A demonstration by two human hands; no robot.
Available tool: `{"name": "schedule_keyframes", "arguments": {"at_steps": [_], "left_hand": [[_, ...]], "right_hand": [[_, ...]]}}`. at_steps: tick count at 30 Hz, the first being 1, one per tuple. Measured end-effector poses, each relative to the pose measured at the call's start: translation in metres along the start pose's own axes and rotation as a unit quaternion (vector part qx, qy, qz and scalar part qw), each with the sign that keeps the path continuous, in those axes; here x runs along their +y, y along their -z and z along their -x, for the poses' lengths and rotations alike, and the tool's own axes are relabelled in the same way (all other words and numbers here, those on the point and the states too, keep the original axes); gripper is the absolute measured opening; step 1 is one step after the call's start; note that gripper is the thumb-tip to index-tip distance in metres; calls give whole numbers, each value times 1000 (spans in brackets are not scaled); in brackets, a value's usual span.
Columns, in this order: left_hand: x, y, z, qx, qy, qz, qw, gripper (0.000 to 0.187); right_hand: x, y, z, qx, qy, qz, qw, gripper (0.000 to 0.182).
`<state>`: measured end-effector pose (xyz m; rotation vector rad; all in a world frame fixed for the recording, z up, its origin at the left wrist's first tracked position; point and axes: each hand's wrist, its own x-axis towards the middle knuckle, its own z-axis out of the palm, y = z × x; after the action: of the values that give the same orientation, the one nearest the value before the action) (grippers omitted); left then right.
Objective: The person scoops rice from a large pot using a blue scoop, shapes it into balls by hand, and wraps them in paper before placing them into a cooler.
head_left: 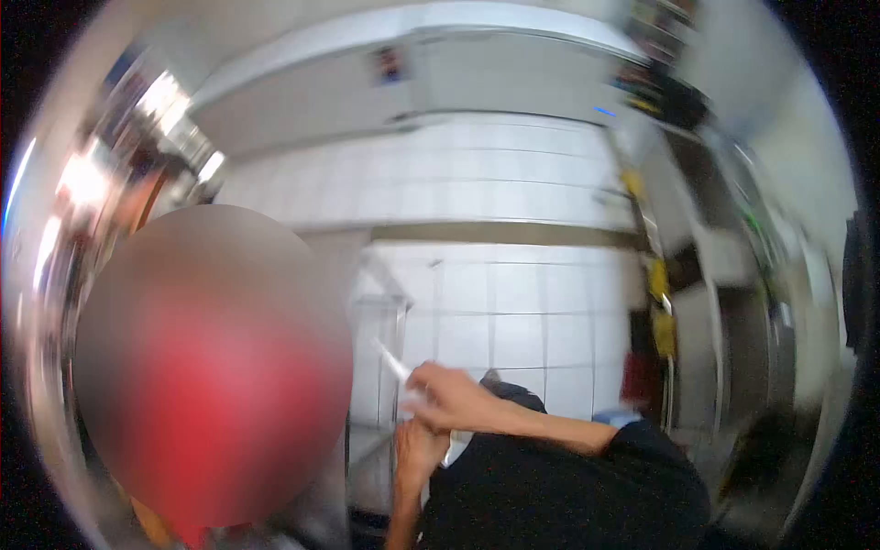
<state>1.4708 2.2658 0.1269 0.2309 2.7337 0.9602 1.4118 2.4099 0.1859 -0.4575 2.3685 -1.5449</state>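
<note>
My right hand (pixel 451 396) reaches in from the black sleeve on the right, its fingers closed on a slim, pale stick-like object (pixel 392 361). This object points up and to the left, and blur hides its exact kind. Just below, my left hand (pixel 420 449) is close against the right hand or touching it. The right hand partly covers the left fingers, so I cannot make out whether they hold anything. A small whitish patch (pixel 451 452) shows beside the left hand, too blurred to name.
A person in red (pixel 211 394), mostly blurred, is close on my left. A metal-framed stand (pixel 394 302) is ahead of my hands. White floor tiles (pixel 513 284) extend beyond, with a dark beam (pixel 509 235) across them. Shelving (pixel 701 266) lines the right side.
</note>
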Motion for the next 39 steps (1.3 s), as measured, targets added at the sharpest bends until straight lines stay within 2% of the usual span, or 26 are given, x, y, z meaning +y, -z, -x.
{"name": "schedule_keyframes", "arguments": {"at_steps": [2, 3, 6, 7, 8, 10, 12, 14, 17, 19, 20, 21, 23, 24, 25, 27, 28, 29, 30, 31, 32, 33, 35, 36, 37, 39], "left_hand": [[31, -36, -60, -85, -109, -48, 989, 18], [61, -45, -89, -114, -139, -54, 982, 18], [118, -83, -159, -154, -242, -78, 955, 19], [128, -103, -184, -171, -284, -87, 939, 20], [140, -120, -206, -223, -275, -73, 932, 21], [179, -139, -240, -261, -295, -67, 917, 25], [200, -159, -274, -316, -310, -43, 896, 39], [210, -180, -307, -332, -335, -38, 881, 43], [228, -204, -378, -334, -377, -27, 864, 48], [250, -204, -428, -377, -352, 15, 857, 54], [274, -196, -455, -431, -285, -31, 856, 53], [280, -200, -484, -434, -295, -30, 851, 53], [290, -222, -537, -494, -325, 183, 785, 73], [305, -221, -570, -542, -349, 148, 750, 65], [319, -217, -606, -553, -354, 140, 741, 65], [394, -176, -658, -579, -409, -119, 696, 47], [442, -150, -668, -573, -329, -68, 747, 33], [456, -159, -696, -568, -326, -67, 753, 33], [467, -174, -726, -494, -480, -55, 723, 35], [476, -193, -758, -409, -619, -46, 669, 37], [459, -223, -797, -462, -572, -169, 656, 45], [454, -239, -825, -461, -576, -171, 653, 45], [468, -272, -881, -695, -349, -266, 569, 54], [477, -275, -899, -694, -331, -251, 588, 55], [494, -286, -923, -691, -321, -253, 596, 55], [525, -302, -973, -698, -208, -128, 673, 46]], "right_hand": [[52, 43, 11, 106, -52, -8, 993, 46], [70, 69, 18, 152, -123, -3, 981, 52], [125, 133, 33, 274, -173, 8, 946, 52], [149, 150, 32, 311, -236, -38, 920, 50], [171, 167, 35, 343, -297, -88, 887, 48], [212, 190, 40, 406, -316, -118, 850, 47], [221, 224, 42, 449, -375, -190, 789, 49], [270, 230, 28, 471, -391, -179, 770, 50], [300, 288, -8, 502, -390, -169, 753, 49], [322, 329, -39, 490, -416, -194, 741, 50], [339, 357, -52, 454, -426, -216, 752, 52], [351, 379, -65, 464, -426, -213, 747, 52], [368, 430, -76, 441, -412, -151, 783, 51], [361, 454, -78, 453, -417, -153, 773, 51], [352, 472, -84, 413, -388, -155, 809, 47], [341, 511, -99, 324, -317, -156, 878, 38], [361, 512, -113, 344, -280, -137, 886, 34], [384, 511, -132, 356, -242, -115, 896, 31], [395, 524, -147, 317, -232, -66, 917, 29], [402, 538, -160, 279, -221, -20, 934, 28], [413, 560, -177, 278, -194, -47, 939, 22], [430, 586, -183, 284, -194, -46, 938, 22], [463, 649, -191, 269, -178, -48, 945, 18], [472, 683, -195, 308, -172, -87, 932, 15], [494, 714, -202, 316, -146, -58, 936, 15], [514, 784, -216, 298, -134, -20, 945, 19]]}}
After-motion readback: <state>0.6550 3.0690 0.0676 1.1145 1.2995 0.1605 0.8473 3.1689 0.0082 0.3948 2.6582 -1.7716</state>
